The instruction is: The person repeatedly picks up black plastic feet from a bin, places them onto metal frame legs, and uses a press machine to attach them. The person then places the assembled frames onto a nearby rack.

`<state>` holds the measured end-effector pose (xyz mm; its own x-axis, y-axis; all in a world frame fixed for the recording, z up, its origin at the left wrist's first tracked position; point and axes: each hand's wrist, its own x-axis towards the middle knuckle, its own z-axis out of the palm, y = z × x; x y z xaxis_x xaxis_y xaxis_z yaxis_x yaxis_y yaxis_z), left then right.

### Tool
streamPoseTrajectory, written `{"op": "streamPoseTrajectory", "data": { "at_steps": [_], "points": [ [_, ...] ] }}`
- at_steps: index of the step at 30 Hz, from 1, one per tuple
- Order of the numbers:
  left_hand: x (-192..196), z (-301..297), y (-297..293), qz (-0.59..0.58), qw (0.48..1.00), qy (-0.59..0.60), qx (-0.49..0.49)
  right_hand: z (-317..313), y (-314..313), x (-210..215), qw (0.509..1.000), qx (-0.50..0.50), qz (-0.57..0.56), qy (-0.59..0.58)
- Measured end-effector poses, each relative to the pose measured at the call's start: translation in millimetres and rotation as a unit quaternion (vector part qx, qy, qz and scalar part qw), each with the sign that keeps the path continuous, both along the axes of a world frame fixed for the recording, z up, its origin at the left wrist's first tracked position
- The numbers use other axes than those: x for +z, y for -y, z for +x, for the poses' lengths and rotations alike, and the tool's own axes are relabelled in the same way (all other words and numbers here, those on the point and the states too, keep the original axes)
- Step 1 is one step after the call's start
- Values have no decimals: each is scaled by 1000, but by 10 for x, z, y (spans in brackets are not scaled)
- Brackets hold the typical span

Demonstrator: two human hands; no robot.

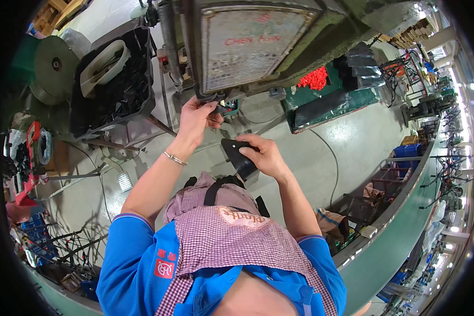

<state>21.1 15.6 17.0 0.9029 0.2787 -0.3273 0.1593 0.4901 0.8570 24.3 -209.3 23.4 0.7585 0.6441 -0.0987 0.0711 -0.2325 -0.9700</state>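
My right hand (264,156) grips a curved black sheet piece (236,154) between thumb and fingers, in front of my apron. A small pale dot, a hole or a rivet, shows near the top of the piece. Raised at the underside of a green machine (305,37), my left hand (196,117) has its thumb and fingers pinched together beside a dark metal part. Whatever lies between those fingertips is too small to make out. The two hands are apart.
On the left stands a black bin (110,113) of dark pieces, with a white scoop-like container (106,66) on top. Red small parts (313,79) and stacked black pieces (361,68) lie on a green table (347,102). A long green bench (389,247) curves along the right.
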Motion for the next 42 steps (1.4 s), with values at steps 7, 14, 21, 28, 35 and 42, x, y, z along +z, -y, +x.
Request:
{"op": "streamPoseTrajectory", "data": {
  "at_steps": [7, 14, 21, 28, 35, 42],
  "points": [
    [-264, 31, -10, 40, 999, -7, 15, 193, -643, 66, 985, -107, 116, 67],
    [-302, 67, 9, 47, 998, 23, 21, 325, -842, -22, 975, -202, 47, 78],
    [-236, 1, -16, 97, 994, -26, 39, 392, -815, -194, 969, -171, 17, 177],
    [-374, -84, 126, 90, 989, 14, 117, 1200, 202, -353, 985, -114, -2, 130],
    [-118, -68, 454, 102, 980, 13, 170, 2868, 1268, -1301, 895, -300, -235, 233],
    [-336, -473, 520, 225, 933, 14, 281, 3157, 1252, -1439, 890, -246, -318, 217]
  ]
}}
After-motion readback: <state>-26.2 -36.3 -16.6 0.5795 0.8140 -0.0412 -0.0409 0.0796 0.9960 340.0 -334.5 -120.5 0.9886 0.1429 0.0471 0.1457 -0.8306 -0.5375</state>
